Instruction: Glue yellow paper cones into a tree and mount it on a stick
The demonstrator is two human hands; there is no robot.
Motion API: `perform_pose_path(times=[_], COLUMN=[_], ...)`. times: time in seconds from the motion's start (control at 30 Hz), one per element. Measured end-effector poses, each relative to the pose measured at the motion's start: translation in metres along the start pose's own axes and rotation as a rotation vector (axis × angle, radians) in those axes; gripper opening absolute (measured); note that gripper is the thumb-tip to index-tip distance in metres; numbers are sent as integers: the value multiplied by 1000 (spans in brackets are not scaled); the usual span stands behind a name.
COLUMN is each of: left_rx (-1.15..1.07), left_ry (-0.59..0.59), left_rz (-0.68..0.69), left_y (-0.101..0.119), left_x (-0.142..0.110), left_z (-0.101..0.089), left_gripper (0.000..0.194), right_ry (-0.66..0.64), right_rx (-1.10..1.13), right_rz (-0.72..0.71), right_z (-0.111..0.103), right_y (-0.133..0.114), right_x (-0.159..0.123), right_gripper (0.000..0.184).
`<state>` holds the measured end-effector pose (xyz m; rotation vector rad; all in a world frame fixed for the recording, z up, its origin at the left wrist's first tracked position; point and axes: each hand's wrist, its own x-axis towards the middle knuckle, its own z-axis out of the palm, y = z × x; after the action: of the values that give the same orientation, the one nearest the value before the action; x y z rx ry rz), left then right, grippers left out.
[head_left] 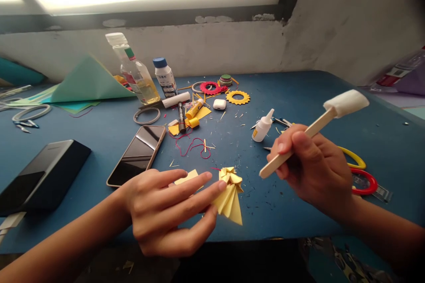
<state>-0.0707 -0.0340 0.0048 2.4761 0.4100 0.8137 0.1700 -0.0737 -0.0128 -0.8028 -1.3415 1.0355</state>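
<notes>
Between the fingertips of my left hand (175,212) is a folded yellow paper figure (229,205), pleated like a fan below and more tightly folded at its top. A short red thread shows at its upper edge. My right hand (315,159) grips a flat wooden stick (300,141) with a white, padded-looking head (348,102), held slantwise above the table. Behind that hand stands a small white glue bottle (262,128) with a pointed nozzle. A flat piece of yellow paper (186,177) lies partly hidden behind my left fingers.
Scissors with red and yellow handles (364,181) lie beyond my right wrist. On the left are a phone (137,154) and a black box-shaped device (43,172). Farther back stand a clear glass bottle (141,79) and a blue-capped bottle (165,79), near a black marker (181,117) and red thread (189,146).
</notes>
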Motion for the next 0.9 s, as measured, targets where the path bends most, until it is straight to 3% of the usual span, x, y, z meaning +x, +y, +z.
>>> perform_pose_path(times=[0.07,0.17,0.27,0.37,0.63,0.83,0.9], left_rx=[57,297,583,732,776,821,850], left_ry=[-19,-27,59,148,-9,-89,-111], left_rz=[51,278,448,411,617,547,583], left_y=[0,2,4,6,0,11,10], left_x=[-2,-10,-21,-27,-22,-25,-22], left_z=[0,5,14,20,8,9,6], left_gripper=[15,18,16,13,3,5,11], right_ry=[-48,-126,-168,-193,-303,-338,-360], right_rx=[10,16,-29,-99,-268,-387,-421], right_rz=[20,54,32,-48,-239,-311,-318], right_z=[4,7,9,8,4,3,3], right_y=[0,1,2,2,3,0,-3], right_x=[-3,-6,-7,-10,-13,-8,-7], right_gripper=[28,27,27,25,19,22,24])
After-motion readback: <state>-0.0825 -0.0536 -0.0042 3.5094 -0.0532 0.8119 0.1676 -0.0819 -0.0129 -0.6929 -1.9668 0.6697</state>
